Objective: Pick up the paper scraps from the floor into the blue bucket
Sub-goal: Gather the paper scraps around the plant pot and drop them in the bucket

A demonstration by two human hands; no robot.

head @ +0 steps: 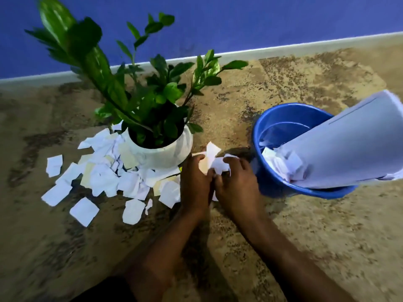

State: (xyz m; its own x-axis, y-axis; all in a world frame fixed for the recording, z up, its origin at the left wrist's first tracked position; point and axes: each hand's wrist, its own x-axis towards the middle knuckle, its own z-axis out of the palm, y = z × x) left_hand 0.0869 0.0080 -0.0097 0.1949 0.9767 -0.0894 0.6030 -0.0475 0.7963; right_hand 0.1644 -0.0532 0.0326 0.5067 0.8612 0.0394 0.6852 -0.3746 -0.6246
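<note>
Head view, nearest first: two bare forearms [272,243] reach forward over the speckled floor [327,236] and meet at the centre. The left hand [195,179] and right hand [236,182] are pressed side by side, fingers of both curled round a bunch of scraps [214,159] gathered between them; white and cream pieces stick up above the knuckles. The bunch sits low, at or just above the floor; which of the two cannot be told. The blue bucket [277,188] stands just beside the right hand, on the right, so that hand is the nearer one and the carry is judged to be a short move rightward and up over the near-left rim. Large sheets [349,144] lean out of the bucket towards the right and cover much of its mouth, with scraps already inside beneath them; the free opening is the left part, facing the hands. On the opposite side, the loose scraps [102,179] lie spread over the floor on the left, nearer the left hand, packed against the base of a white pot [168,153]. Its plant [141,88] rises behind. Beyond run a pale skirting [305,45] and a blue wall [239,18]. Much paper is not yet collected.
</note>
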